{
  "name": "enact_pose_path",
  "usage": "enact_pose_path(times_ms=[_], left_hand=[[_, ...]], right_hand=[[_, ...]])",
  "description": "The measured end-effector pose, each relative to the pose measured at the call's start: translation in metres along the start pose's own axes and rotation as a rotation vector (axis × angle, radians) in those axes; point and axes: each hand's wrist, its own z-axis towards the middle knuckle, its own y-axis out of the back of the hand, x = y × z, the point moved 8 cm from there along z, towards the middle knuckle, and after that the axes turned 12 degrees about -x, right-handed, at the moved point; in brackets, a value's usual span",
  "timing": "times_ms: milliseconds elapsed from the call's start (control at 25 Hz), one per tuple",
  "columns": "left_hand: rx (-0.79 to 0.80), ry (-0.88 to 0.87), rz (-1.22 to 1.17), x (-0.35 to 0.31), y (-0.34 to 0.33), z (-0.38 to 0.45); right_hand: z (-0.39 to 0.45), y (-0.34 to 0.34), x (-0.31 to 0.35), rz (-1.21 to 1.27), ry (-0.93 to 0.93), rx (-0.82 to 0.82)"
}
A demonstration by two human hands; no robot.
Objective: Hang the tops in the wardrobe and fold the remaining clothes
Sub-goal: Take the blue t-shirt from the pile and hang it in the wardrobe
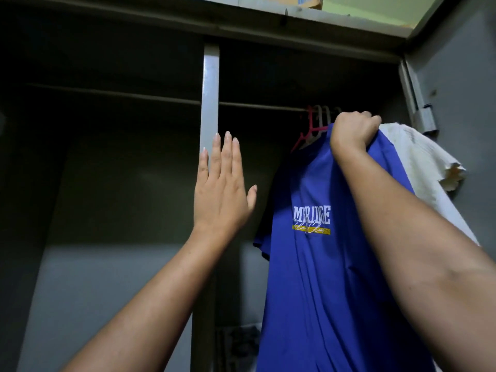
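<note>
On the chest of the blue T-shirt point(322, 264) I read white block letters, "MRIDGE" as far as folds allow. Just below that word, white script crosses a yellow band; I cannot read it.

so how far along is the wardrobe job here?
Done: a white top seems already hung at the rail's right end, beside empty hangers. In hand: the right hand grips the blue T-shirt at its neck, up by the rail; whether it is hooked on is hidden. The left hand is open, holding nothing. Left: any further tops and the folding, none in view.
</note>
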Motion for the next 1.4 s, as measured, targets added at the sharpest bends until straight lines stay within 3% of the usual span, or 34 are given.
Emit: enact_pose_path(times_ms=[120,240,280,320,400,440,480,600,720,800,880,920,1000,1120,1240,1280,1320,1400], left_hand=[[0.017,0.001,-0.068,-0.002,0.007,-0.014],[0.063,-0.032,-0.12,-0.005,0.018,-0.055],[0.083,-0.034,-0.142,-0.004,0.021,-0.072],[0.098,-0.026,-0.165,-0.003,0.025,-0.088],[0.125,0.008,-0.211,-0.001,0.032,-0.117],[0.135,0.03,-0.231,-0.001,0.035,-0.13],[0.146,0.055,-0.253,0.0,0.037,-0.141],[0.169,0.093,-0.29,-0.001,0.04,-0.164],[0.184,0.099,-0.284,-0.003,0.04,-0.171],[0.184,0.104,-0.279,-0.003,0.037,-0.173],[0.169,0.101,-0.266,-0.003,0.037,-0.175],[0.159,0.097,-0.258,-0.003,0.037,-0.175],[0.141,0.09,-0.239,-0.003,0.037,-0.173],[0.149,0.088,-0.233,-0.004,0.039,-0.173],[0.17,0.095,-0.23,-0.004,0.039,-0.173],[0.176,0.095,-0.225,-0.004,0.039,-0.173],[0.18,0.09,-0.219,-0.004,0.039,-0.173],[0.186,0.076,-0.211,-0.004,0.038,-0.174]], right_hand=[[-0.028,0.017,0.003,0.045,0.065,-0.135],[-0.115,0.028,0.04,0.02,0.362,-0.208],[-0.158,0.022,0.053,0.005,0.493,-0.107],[-0.205,0.006,0.062,0.051,0.583,0.151],[-0.31,-0.029,0.06,0.18,0.583,0.845],[-0.358,-0.039,0.054,0.178,0.579,1.127],[-0.396,-0.045,0.048,0.147,0.61,1.307],[-0.46,-0.061,0.033,0.039,0.729,1.506],[-0.467,-0.086,0.024,-0.036,0.6,1.68],[-0.453,-0.109,0.042,0.045,0.574,1.587],[-0.413,-0.133,0.067,0.242,0.471,1.229],[-0.397,-0.138,0.073,0.347,0.367,1.14],[-0.39,-0.14,0.084,0.413,0.332,1.177],[-0.402,-0.133,0.073,0.152,0.477,1.31],[-0.439,-0.116,0.043,-0.112,0.495,1.618],[-0.452,-0.115,0.044,-0.113,0.631,1.612],[-0.459,-0.117,0.042,-0.12,0.623,1.581],[-0.459,-0.127,0.052,0.027,0.567,1.329]])
